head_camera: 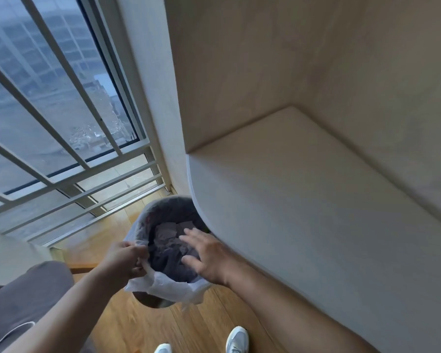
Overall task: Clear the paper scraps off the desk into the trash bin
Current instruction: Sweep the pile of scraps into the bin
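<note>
Left hand (124, 258) is pinching the liner (168, 289) at the near-left rim of the bin (148, 300), prob. to keep the bag mouth open and steady. Right hand (204, 258) is hovering over the bin w/ fingers spread wide, holding nothing. Scraps (168, 234) are lying flat in the bin, jumbled, no clear long axis. Bin is standing upright on the floor (138, 327), mouth up, just left of the tabletop (316, 200), which is showing bare. Task is looking nearly done.
</note>
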A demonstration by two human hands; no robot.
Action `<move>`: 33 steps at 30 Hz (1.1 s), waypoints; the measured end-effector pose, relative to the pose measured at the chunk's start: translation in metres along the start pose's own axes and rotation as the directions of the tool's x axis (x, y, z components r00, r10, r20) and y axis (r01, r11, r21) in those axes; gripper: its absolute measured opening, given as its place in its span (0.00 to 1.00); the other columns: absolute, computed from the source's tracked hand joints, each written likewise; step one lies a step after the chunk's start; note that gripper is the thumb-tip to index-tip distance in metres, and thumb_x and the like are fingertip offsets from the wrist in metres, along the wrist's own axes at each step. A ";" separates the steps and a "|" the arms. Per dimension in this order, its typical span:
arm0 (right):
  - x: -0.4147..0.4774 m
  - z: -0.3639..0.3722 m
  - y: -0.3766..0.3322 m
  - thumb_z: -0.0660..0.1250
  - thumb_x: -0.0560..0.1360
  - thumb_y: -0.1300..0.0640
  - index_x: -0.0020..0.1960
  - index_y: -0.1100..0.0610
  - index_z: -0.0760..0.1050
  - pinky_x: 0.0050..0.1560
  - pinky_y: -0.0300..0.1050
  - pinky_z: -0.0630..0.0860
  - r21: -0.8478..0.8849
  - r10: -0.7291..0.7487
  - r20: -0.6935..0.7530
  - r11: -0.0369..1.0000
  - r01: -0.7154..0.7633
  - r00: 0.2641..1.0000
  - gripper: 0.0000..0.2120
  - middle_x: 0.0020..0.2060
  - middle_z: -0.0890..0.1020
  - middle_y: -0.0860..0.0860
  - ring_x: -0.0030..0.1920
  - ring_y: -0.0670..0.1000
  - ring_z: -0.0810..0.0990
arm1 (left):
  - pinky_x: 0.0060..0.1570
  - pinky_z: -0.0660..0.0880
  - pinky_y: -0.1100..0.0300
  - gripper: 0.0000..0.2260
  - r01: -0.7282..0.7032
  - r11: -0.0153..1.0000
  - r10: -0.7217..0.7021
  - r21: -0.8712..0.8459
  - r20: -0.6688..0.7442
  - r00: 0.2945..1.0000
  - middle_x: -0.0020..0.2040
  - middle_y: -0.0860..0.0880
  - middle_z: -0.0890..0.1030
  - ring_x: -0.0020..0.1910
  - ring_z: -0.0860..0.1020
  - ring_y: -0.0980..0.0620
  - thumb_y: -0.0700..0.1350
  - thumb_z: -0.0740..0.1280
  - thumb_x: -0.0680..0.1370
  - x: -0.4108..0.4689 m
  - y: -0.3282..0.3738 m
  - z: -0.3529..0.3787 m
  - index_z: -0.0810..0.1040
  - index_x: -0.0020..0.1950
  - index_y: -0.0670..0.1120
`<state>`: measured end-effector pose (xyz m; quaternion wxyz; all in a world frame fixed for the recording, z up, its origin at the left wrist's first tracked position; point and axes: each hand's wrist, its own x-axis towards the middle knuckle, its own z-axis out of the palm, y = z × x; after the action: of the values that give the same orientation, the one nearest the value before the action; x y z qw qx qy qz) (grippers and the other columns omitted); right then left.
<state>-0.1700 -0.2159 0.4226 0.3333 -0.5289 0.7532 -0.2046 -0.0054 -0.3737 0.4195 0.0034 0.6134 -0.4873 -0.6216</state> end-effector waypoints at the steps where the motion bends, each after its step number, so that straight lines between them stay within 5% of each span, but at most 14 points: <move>1: -0.004 0.003 0.000 0.61 0.77 0.49 0.73 0.50 0.64 0.73 0.48 0.59 0.031 0.056 -0.069 0.998 -0.054 0.996 0.24 0.75 0.66 0.49 0.74 0.50 0.62 | 0.23 0.76 0.60 0.04 0.000 1.000 0.000 -0.004 0.005 1.000 0.33 0.40 0.71 0.29 0.74 0.44 0.30 0.68 0.71 0.000 -0.003 -0.006 0.75 0.38 0.35; 7: -0.024 0.033 0.007 0.66 0.74 0.55 0.67 0.57 0.72 0.65 0.44 0.69 0.097 0.428 -0.278 0.903 -0.418 0.860 0.22 0.65 0.75 0.54 0.64 0.54 0.74 | 0.24 0.74 0.58 0.05 -0.025 0.999 0.021 0.033 0.114 0.993 0.34 0.41 0.70 0.30 0.73 0.43 0.30 0.68 0.70 0.011 -0.023 -0.051 0.73 0.37 0.36; 13: -0.046 0.091 0.006 0.68 0.74 0.53 0.68 0.58 0.69 0.53 0.44 0.72 0.459 0.824 -0.214 0.560 -0.690 0.525 0.25 0.63 0.77 0.57 0.61 0.58 0.77 | 0.25 0.76 0.56 0.11 -0.084 0.990 0.049 0.115 0.282 0.958 0.22 0.47 0.75 0.20 0.77 0.50 0.30 0.69 0.66 0.025 -0.033 -0.080 0.75 0.27 0.44; 16: -0.066 0.115 0.003 0.69 0.71 0.58 0.56 0.57 0.77 0.47 0.45 0.75 0.645 0.907 -0.175 0.399 -0.652 0.383 0.13 0.50 0.83 0.57 0.48 0.57 0.80 | 0.26 0.77 0.56 0.12 -0.125 0.973 0.036 0.195 0.405 0.914 0.24 0.47 0.77 0.24 0.79 0.49 0.33 0.70 0.65 0.022 -0.037 -0.073 0.76 0.25 0.46; 20: -0.115 0.148 0.004 0.69 0.70 0.62 0.44 0.55 0.78 0.45 0.51 0.79 0.793 0.963 -0.092 0.224 -0.567 0.251 0.05 0.46 0.84 0.60 0.47 0.60 0.82 | 0.26 0.76 0.56 0.11 -0.198 0.929 0.025 0.312 0.481 0.877 0.27 0.45 0.76 0.26 0.77 0.47 0.31 0.70 0.66 0.015 -0.054 -0.039 0.72 0.31 0.43; 28: -0.234 0.247 0.053 0.69 0.70 0.59 0.42 0.51 0.75 0.47 0.53 0.80 0.906 0.996 0.087 -0.088 -0.413 -0.022 0.05 0.45 0.82 0.55 0.46 0.56 0.81 | 0.23 0.73 0.59 0.12 -0.253 0.816 -0.069 0.519 0.522 0.850 0.32 0.45 0.74 0.26 0.73 0.48 0.31 0.72 0.68 0.025 -0.151 0.083 0.70 0.38 0.43; 33: -0.293 0.326 0.129 0.66 0.73 0.60 0.51 0.53 0.75 0.42 0.48 0.80 0.930 0.981 0.183 -0.195 -0.313 -0.069 0.08 0.46 0.81 0.52 0.46 0.52 0.80 | 0.24 0.74 0.58 0.12 -0.258 0.738 -0.168 0.623 0.541 0.824 0.36 0.44 0.75 0.30 0.73 0.47 0.33 0.74 0.68 0.053 -0.240 0.181 0.73 0.43 0.43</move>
<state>0.0429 0.1181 0.1947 0.2573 0.4280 0.7520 -0.4303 -0.0147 -0.1706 0.1922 -0.3466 0.3474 -0.6719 -0.5548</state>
